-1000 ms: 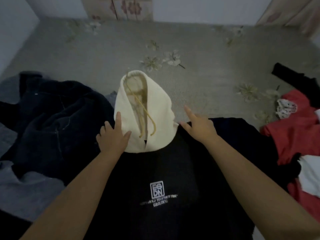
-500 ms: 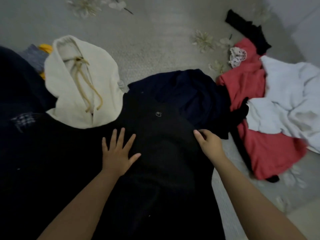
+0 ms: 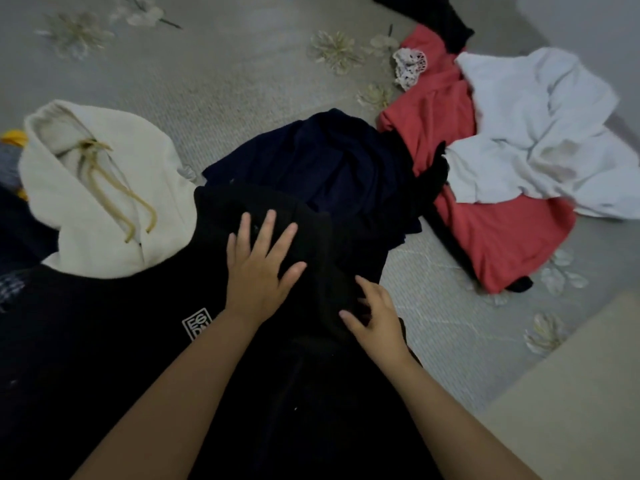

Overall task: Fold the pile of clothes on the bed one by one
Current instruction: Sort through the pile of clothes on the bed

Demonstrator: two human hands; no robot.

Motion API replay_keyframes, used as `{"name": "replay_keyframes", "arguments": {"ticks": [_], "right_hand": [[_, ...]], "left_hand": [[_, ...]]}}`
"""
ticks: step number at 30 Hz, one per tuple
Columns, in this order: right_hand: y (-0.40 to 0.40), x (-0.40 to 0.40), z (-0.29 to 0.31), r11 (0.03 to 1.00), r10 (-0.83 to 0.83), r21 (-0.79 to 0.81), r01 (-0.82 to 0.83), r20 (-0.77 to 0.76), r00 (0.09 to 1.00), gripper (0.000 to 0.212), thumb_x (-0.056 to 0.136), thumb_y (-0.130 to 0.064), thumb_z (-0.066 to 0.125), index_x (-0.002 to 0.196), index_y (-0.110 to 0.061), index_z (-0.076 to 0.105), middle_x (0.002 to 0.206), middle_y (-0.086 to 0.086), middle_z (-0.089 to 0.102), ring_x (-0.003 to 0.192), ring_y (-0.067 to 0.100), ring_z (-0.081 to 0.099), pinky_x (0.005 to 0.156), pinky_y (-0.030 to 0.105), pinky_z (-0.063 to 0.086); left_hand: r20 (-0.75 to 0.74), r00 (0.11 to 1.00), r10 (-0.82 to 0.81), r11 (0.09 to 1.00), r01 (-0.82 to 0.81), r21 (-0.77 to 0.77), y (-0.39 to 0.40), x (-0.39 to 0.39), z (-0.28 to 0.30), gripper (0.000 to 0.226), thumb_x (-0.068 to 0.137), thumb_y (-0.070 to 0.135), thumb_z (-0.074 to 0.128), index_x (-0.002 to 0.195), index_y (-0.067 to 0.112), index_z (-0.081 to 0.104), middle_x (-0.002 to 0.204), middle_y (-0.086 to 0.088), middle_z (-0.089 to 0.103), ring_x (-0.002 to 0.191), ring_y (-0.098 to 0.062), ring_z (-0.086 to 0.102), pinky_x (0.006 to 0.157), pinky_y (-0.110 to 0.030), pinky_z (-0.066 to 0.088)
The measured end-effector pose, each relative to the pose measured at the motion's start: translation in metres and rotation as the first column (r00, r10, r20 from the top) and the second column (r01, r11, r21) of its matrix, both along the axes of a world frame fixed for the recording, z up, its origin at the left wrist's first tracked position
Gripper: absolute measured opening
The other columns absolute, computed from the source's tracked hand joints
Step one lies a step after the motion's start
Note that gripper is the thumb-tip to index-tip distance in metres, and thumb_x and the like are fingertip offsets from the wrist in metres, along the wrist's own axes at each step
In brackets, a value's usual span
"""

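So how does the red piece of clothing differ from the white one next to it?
The red garment lies fairly flat and spread on the bed, while the white garment is bunched and heavily creased. The white one lies partly on top of the red one, covering its middle. The red one has a lacy patterned trim at its far end; the white one looks plain. Both lie unfolded, away from the hands.

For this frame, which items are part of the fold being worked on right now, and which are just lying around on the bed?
In the job:
- black hoodie with its cream hood
- left hand, flat on it
- right hand, fingers spread on the folded-over part

Lying about:
- navy garment
- red garment
- white garment
- small lace piece
- grey floral bedspread
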State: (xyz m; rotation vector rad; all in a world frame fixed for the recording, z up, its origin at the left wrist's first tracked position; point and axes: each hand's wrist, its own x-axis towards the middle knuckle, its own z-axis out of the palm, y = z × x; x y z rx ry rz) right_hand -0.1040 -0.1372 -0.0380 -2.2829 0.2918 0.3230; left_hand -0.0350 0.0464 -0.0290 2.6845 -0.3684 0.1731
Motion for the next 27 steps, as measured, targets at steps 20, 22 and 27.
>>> {"name": "replay_keyframes", "arguments": {"ticks": [20,22,27], "right_hand": [[-0.074,0.033,0.061,0.895,-0.019,-0.368,0.25,0.531,0.847,0.012,0.074,-0.01,0.069,0.077,0.002,0.07,0.061,0.017,0.057,0.059,0.031,0.055,0.062,0.027,0.029],[-0.097,0.065,0.099,0.831,0.08,-0.434,0.348,0.712,0.698,0.015,0.076,-0.014,0.068,0.077,0.001,0.07,0.058,0.016,0.055,0.056,0.03,0.052,0.06,0.031,0.027],[-0.134,0.128,0.138,0.751,0.296,-0.533,0.389,0.799,0.523,0.021,0.08,-0.025,0.059,0.08,-0.01,0.073,0.066,0.011,0.059,0.072,0.018,0.039,0.065,0.033,0.027]], "left_hand": [[-0.276,0.958,0.08,0.997,-0.08,0.013,-0.046,0.002,0.009,0.086,0.079,0.071,0.009,0.143,0.016,0.025,0.144,-0.015,0.036,0.135,-0.033,0.026,0.105,-0.063,0.005],[-0.202,0.979,0.026,1.0,-0.027,-0.002,-0.064,0.013,0.031,0.095,0.079,0.073,-0.003,0.138,0.009,0.036,0.139,-0.022,0.042,0.13,-0.041,0.035,0.1,-0.068,0.014],[-0.102,0.993,-0.059,0.992,0.069,0.102,-0.121,0.044,0.065,0.075,0.092,0.057,0.007,0.124,0.009,0.055,0.125,-0.027,0.053,0.114,-0.048,0.05,0.082,-0.073,0.032]]}}
